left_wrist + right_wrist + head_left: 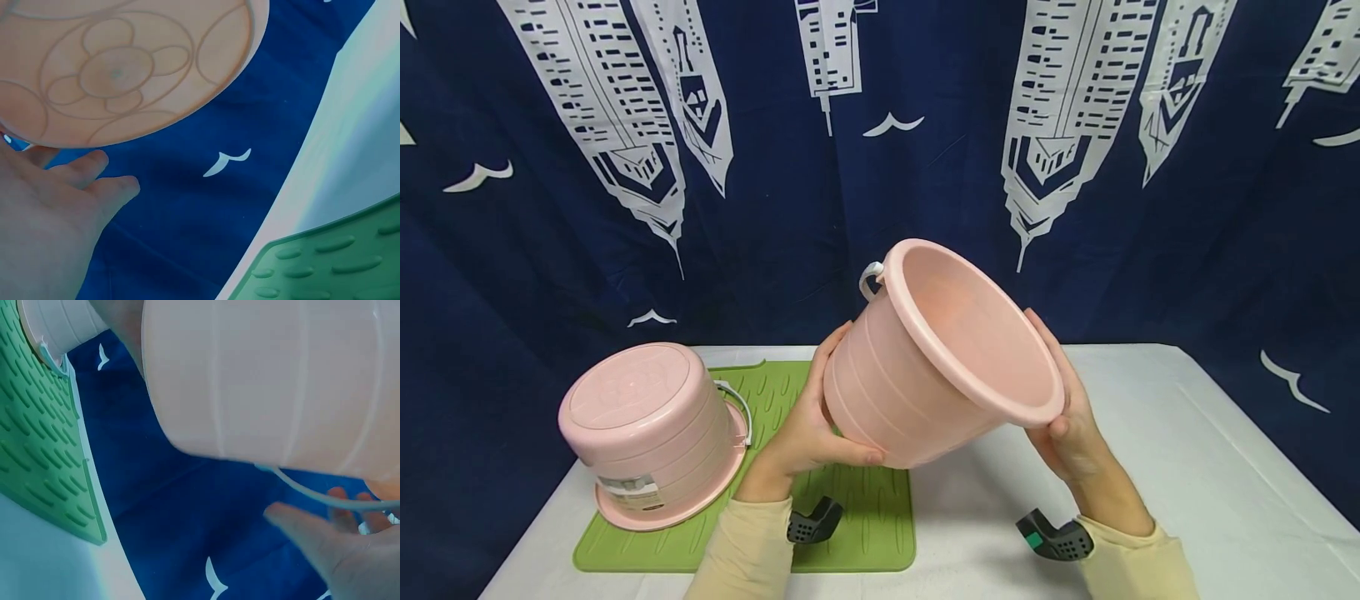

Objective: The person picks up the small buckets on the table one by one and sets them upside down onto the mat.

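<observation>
A pink bucket [887, 383] is held up over the table, tilted with its mouth toward the upper right in the head view. My left hand [812, 425] grips it around the base end, thumb along the near side. At the rim on the other side, my right hand [1067, 425] holds the bucket, its far fingers partly hidden. The left wrist view shows the bucket's base [115, 75] with a molded flower pattern. A pale handle [306, 495] hangs along the bucket wall in the right wrist view.
A second pink bucket [647, 442] stands upside down at the left, with a label [631, 492] near its rim. It rests on a green ridged mat [865, 525], laid on a white-covered table [1187, 467]. Behind hangs a dark blue curtain [925, 183] with white building prints.
</observation>
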Motion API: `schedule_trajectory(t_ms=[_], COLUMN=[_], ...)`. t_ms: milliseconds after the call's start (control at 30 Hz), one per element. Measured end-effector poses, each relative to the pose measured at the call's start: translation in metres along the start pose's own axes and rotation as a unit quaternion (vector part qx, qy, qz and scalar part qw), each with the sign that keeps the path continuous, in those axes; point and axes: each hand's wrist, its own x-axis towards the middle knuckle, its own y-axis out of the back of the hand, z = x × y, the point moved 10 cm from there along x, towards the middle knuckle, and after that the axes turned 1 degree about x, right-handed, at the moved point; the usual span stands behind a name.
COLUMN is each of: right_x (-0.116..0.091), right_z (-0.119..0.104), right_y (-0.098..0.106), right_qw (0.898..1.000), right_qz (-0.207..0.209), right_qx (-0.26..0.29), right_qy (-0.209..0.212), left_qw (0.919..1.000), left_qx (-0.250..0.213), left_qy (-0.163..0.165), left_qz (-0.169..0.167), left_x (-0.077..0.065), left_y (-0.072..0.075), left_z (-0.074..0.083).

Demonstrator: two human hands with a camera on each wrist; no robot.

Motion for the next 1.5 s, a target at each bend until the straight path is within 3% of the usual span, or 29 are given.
schedule_trajectory(t_ms=[167,367,600,767,933,1200,1500], right_x=[0.000,0.003,0.006,0.007,0.009,0.010,0.011], right_z=[0.001,-0.010,-0.024,-0.033,-0.038,-0.044,-0.041], right_y=[0.003,0.008,0.004,-0.009,-0.017,-0.034,-0.044], right_qw=[0.999,0.995,0.984,0.978,0.965,0.954,0.937], right_qz=[0.007,0.010,-0.029,-0.075,-0.073,-0.080,-0.092], right_qx=[-0.044,-0.102,-0.174,-0.196,-0.250,-0.286,-0.334], right_qy=[-0.025,-0.024,-0.038,-0.006,0.010,0.038,0.051], left_qw=[0.9995,0.9983,0.9981,0.9980,0.9946,0.9758,0.9722], left_qx=[0.015,0.007,-0.002,0.037,0.093,0.215,0.233], left_qy=[-0.026,-0.055,-0.046,-0.031,-0.025,-0.022,0.016], left_qz=[0.010,0.020,0.041,0.041,0.038,0.033,-0.015], left_x=[0.000,-0.001,-0.002,-0.002,-0.002,-0.001,-0.001], left_y=[0.003,0.007,0.015,0.019,0.018,0.014,0.002], left_z=[0.009,0.014,0.014,0.015,0.021,0.030,0.030])
